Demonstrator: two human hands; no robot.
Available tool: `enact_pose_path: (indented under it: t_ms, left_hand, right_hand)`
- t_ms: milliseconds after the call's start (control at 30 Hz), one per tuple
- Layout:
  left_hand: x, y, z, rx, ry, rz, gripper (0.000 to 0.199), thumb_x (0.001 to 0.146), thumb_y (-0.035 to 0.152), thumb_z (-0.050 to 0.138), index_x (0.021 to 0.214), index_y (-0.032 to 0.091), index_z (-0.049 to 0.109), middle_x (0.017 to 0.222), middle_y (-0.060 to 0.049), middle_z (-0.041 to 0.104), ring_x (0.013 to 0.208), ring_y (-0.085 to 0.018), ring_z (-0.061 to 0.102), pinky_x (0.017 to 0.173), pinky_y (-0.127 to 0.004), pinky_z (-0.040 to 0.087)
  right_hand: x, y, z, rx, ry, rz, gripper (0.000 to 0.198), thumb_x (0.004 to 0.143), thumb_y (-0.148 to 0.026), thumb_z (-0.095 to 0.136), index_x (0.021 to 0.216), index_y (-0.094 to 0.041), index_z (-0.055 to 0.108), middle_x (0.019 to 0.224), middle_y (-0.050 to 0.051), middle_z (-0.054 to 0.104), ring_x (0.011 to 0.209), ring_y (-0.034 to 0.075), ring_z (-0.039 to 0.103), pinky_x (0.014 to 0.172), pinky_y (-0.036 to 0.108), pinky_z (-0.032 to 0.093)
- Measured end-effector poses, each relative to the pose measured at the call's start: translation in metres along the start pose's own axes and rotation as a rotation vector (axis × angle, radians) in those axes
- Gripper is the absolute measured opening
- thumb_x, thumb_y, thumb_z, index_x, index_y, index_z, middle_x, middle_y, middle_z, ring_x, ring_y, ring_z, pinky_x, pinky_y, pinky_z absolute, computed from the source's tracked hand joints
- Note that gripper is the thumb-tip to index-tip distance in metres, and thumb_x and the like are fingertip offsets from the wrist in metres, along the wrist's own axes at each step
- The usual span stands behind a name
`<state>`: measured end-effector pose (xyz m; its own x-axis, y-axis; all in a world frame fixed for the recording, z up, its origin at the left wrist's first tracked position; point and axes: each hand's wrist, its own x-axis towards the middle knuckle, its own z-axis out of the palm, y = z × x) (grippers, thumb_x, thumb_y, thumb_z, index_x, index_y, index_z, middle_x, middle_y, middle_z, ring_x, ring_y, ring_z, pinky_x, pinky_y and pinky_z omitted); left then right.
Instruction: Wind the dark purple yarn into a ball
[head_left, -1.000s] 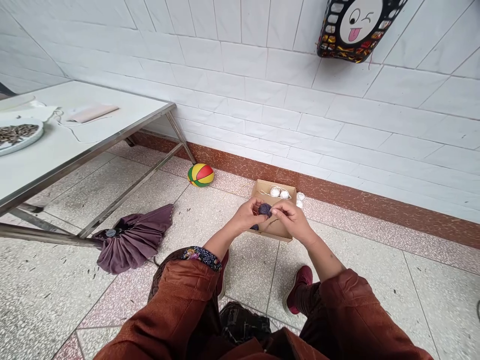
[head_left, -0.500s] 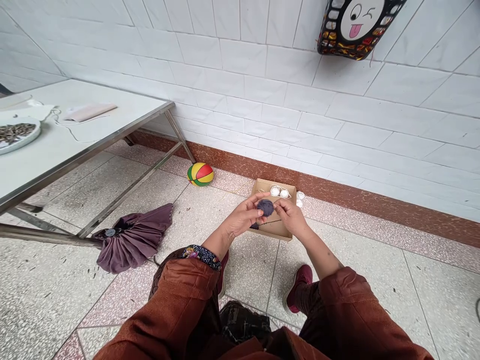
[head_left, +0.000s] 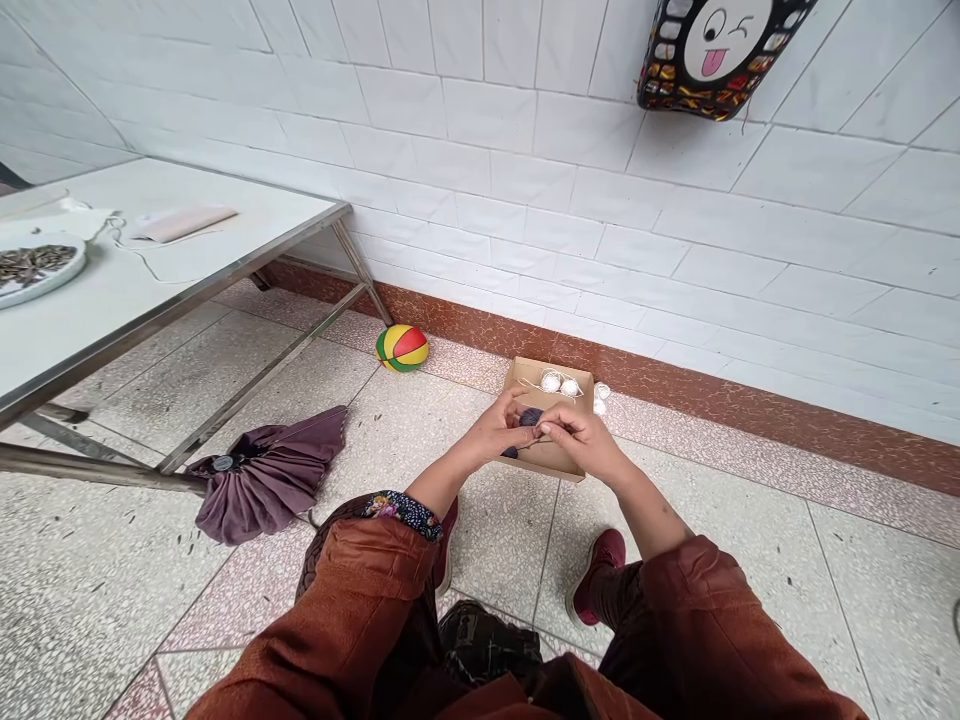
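Note:
Above an open cardboard box, my left hand is closed around a dark grey-purple ball of yarn. My right hand is held against it, thumb and fingers pinched together at the near side of the ball on what looks like its strand. Fingers partly hide the ball. Inside the box, white yarn balls lie at the far side. Another dark ball shows at the near left, partly covered by my left hand.
More white balls lie just right of the box. A striped ball rests near the leg of a metal-framed table. Purple cloth lies on the floor at left. A black basket hangs on the tiled wall.
My right hand has moved left and slightly down, over the near side of the dark yarn ball. My left fingers have shifted around it, and less of the ball shows.

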<state>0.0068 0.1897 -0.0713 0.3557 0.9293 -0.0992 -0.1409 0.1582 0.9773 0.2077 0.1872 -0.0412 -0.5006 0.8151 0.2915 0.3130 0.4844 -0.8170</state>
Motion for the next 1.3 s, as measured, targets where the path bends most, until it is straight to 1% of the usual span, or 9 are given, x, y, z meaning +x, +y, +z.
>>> enact_pose_path:
  t_ms: [133, 233, 333, 400, 767, 967, 1033, 1200, 1300]
  left_hand:
    - [-0.009, 0.009, 0.006, -0.075, -0.241, -0.029, 0.095, 0.078, 0.032, 0.082, 0.156, 0.033, 0.027, 0.097, -0.002, 0.065, 0.077, -0.012, 0.061, 0.073, -0.029, 0.048]
    - [-0.013, 0.016, 0.009, -0.177, -0.295, -0.020, 0.082, 0.080, 0.032, 0.080, 0.152, 0.034, 0.039, 0.105, -0.005, 0.065, 0.084, -0.014, 0.061, 0.075, -0.029, 0.050]
    - [-0.014, 0.019, 0.009, -0.254, -0.260, -0.005, 0.053, 0.079, 0.034, 0.079, 0.130, 0.027, 0.065, 0.110, -0.008, 0.065, 0.087, -0.015, 0.061, 0.075, -0.028, 0.050]
    - [-0.013, 0.019, 0.008, -0.299, -0.226, -0.010, 0.045, 0.078, 0.033, 0.080, 0.121, 0.025, 0.071, 0.113, -0.008, 0.065, 0.087, -0.015, 0.062, 0.077, -0.028, 0.050]
    - [-0.005, 0.016, 0.001, -0.327, 0.036, -0.011, 0.047, 0.071, 0.028, 0.084, 0.114, 0.021, 0.069, 0.107, -0.005, 0.067, 0.078, -0.012, 0.059, 0.076, -0.029, 0.047]
    - [0.001, 0.007, 0.000, -0.044, 0.179, 0.026, 0.049, 0.066, 0.029, 0.085, 0.110, 0.018, 0.067, 0.098, -0.004, 0.069, 0.085, -0.015, 0.061, 0.080, -0.030, 0.047]
    - [0.001, 0.005, 0.001, 0.035, 0.133, 0.029, 0.048, 0.066, 0.028, 0.086, 0.110, 0.018, 0.068, 0.099, -0.004, 0.070, 0.088, -0.017, 0.062, 0.084, -0.031, 0.047]
    - [-0.005, 0.006, 0.007, 0.054, -0.125, 0.027, 0.039, 0.075, 0.031, 0.080, 0.111, 0.018, 0.072, 0.104, -0.006, 0.069, 0.094, -0.019, 0.062, 0.087, -0.033, 0.045]
    - [-0.008, 0.008, 0.009, -0.044, -0.202, 0.020, 0.054, 0.075, 0.026, 0.081, 0.127, 0.023, 0.065, 0.104, -0.005, 0.068, 0.094, -0.018, 0.061, 0.085, -0.032, 0.045]
  right_hand:
    - [0.005, 0.008, -0.007, -0.064, 0.130, 0.010, 0.021, 0.098, -0.034, 0.057, 0.084, -0.023, 0.068, 0.082, 0.004, 0.068, 0.081, 0.021, 0.061, 0.078, 0.034, 0.048]
    - [0.006, 0.016, -0.004, -0.080, 0.171, 0.055, 0.023, 0.097, -0.034, 0.055, 0.080, -0.023, 0.064, 0.078, 0.003, 0.066, 0.077, 0.021, 0.059, 0.074, 0.033, 0.047]
    - [0.004, 0.022, 0.003, -0.082, 0.151, 0.126, 0.023, 0.097, -0.032, 0.051, 0.080, -0.022, 0.062, 0.074, 0.002, 0.063, 0.071, 0.019, 0.057, 0.067, 0.030, 0.045]
    - [0.003, 0.024, 0.006, -0.092, 0.135, 0.147, 0.021, 0.097, -0.029, 0.049, 0.082, -0.022, 0.062, 0.074, 0.001, 0.062, 0.069, 0.018, 0.057, 0.065, 0.029, 0.045]
    - [-0.001, 0.026, 0.014, -0.118, 0.067, 0.111, 0.021, 0.097, -0.034, 0.052, 0.082, -0.022, 0.061, 0.069, -0.001, 0.059, 0.063, 0.016, 0.053, 0.062, 0.027, 0.041]
    - [-0.004, 0.010, 0.009, -0.079, -0.064, -0.016, 0.023, 0.100, -0.037, 0.053, 0.090, -0.022, 0.066, 0.078, 0.001, 0.065, 0.067, 0.016, 0.057, 0.065, 0.028, 0.044]
    - [-0.003, 0.007, 0.005, -0.074, -0.031, -0.042, 0.022, 0.100, -0.037, 0.052, 0.092, -0.022, 0.067, 0.082, 0.003, 0.068, 0.072, 0.017, 0.060, 0.068, 0.030, 0.046]
    - [0.002, 0.011, -0.003, -0.091, 0.132, -0.034, 0.020, 0.100, -0.034, 0.054, 0.088, -0.023, 0.066, 0.085, 0.005, 0.069, 0.082, 0.021, 0.063, 0.078, 0.034, 0.049]
    - [0.003, 0.017, -0.003, -0.093, 0.199, 0.021, 0.019, 0.097, -0.034, 0.057, 0.084, -0.023, 0.066, 0.080, 0.004, 0.067, 0.079, 0.021, 0.062, 0.075, 0.033, 0.049]
